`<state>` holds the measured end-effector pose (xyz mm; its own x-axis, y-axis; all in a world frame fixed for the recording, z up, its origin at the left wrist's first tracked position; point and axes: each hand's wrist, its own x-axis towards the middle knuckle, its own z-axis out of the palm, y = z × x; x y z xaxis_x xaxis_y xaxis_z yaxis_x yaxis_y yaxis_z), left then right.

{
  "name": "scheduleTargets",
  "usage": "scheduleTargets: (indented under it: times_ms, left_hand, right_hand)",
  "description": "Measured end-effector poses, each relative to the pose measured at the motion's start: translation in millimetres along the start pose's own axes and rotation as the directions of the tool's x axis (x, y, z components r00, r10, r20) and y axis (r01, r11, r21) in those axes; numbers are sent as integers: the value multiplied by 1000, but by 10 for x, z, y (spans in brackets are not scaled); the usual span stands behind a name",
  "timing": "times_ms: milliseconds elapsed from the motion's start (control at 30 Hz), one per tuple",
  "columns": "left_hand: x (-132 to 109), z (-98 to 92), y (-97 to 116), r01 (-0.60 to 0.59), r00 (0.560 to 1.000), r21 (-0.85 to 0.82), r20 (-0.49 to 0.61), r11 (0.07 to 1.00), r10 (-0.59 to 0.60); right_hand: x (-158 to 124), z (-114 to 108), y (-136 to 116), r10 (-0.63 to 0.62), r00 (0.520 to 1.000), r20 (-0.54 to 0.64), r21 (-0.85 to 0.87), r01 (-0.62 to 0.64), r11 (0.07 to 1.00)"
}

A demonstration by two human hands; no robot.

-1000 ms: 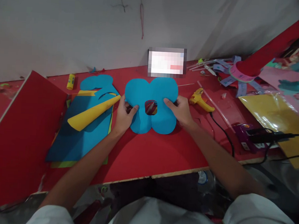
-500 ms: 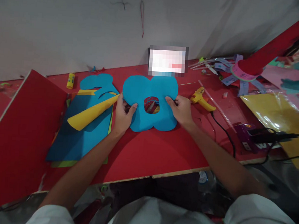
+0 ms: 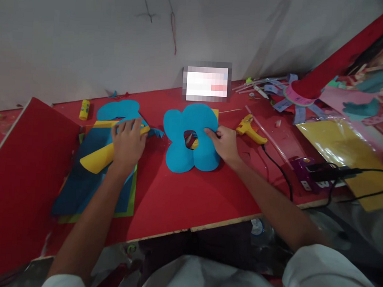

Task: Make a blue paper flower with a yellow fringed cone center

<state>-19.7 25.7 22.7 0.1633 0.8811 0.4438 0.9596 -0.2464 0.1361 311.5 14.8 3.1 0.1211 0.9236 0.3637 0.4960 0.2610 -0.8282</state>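
Observation:
My right hand (image 3: 226, 144) pinches the right edge of a blue paper flower (image 3: 181, 156) with four rounded petals and a hole in its middle. The flower is held up over the red table. To the left, my left hand (image 3: 129, 142) is closed over a rolled yellow paper cone (image 3: 97, 159), whose wide end points toward the lower left. Beneath the cone lies a stack of blue sheets (image 3: 80, 185) with yellow and green edges showing. A blue paper offcut (image 3: 118, 109) rests behind my left hand.
A yellow glue gun (image 3: 250, 129) with a black cord lies right of my right hand. A glue stick (image 3: 84, 110) stands at the back left. A red board (image 3: 25, 186) leans at the left. A purple box (image 3: 302, 173) and a yellow packet (image 3: 342, 143) lie right.
My left hand has let go of the flower's left side, moved left and closed over the yellow cone. The flower, now held by my right hand alone, has tilted slightly.

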Motion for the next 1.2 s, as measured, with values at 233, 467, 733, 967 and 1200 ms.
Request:
scheduleTargets:
  times_ms: [233, 467, 733, 967, 1200]
  left_hand:
    - [124, -257, 4, 24, 1000, 35, -7, 999, -24]
    - [455, -1105, 641, -172, 952, -365, -301, 915, 59]
    - [862, -596, 324, -141, 968, -124, -226, 982, 110]
    - [725, -45, 434, -436, 898, -175, -31, 883, 438]
    - [472, 155, 906, -602, 777, -258, 29, 755, 629]
  right_hand:
    - [14, 6, -6, 11, 999, -36, 37, -10, 999]
    - [20, 35, 79, 91, 995, 40, 202, -98, 975]
    - [55, -19, 22, 246, 964, 98, 489, -262, 832]
    - [15, -49, -30, 267, 945, 188, 546, -326, 772]
    - [-47, -20, -122, 279, 936, 216, 613, -352, 708]
